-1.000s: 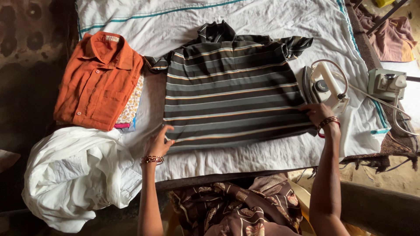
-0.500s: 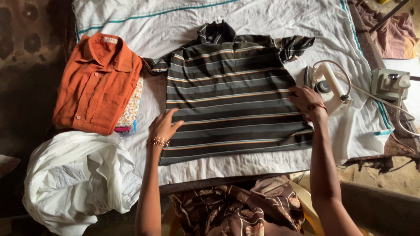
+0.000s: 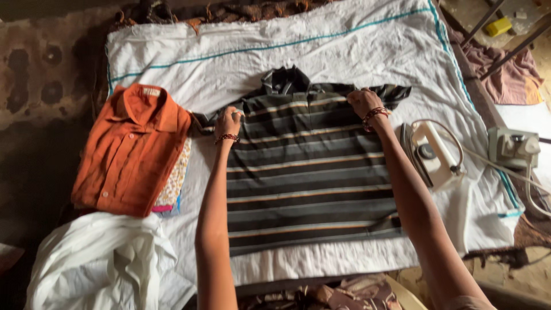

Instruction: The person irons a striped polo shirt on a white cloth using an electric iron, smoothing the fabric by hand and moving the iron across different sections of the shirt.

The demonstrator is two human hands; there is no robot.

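Note:
A dark grey polo shirt (image 3: 310,178) with pale and orange stripes lies flat, collar away from me, on a white sheet (image 3: 321,46). My left hand (image 3: 228,122) is closed on the shirt's left shoulder, beside the sleeve. My right hand (image 3: 364,102) grips the right shoulder, just inside the other sleeve. Both arms reach forward along the shirt's sides, and both wrists wear red bead bracelets.
A folded orange shirt (image 3: 129,152) tops a small stack of folded cloth at the left. A crumpled white cloth (image 3: 97,267) lies at the near left. A white iron (image 3: 431,155) rests on the sheet to the right, with its cord running to a grey box (image 3: 512,146).
Both hands have slid up the shirt from its lower edge to the shoulders. The view has shifted so the shirt sits closer to centre.

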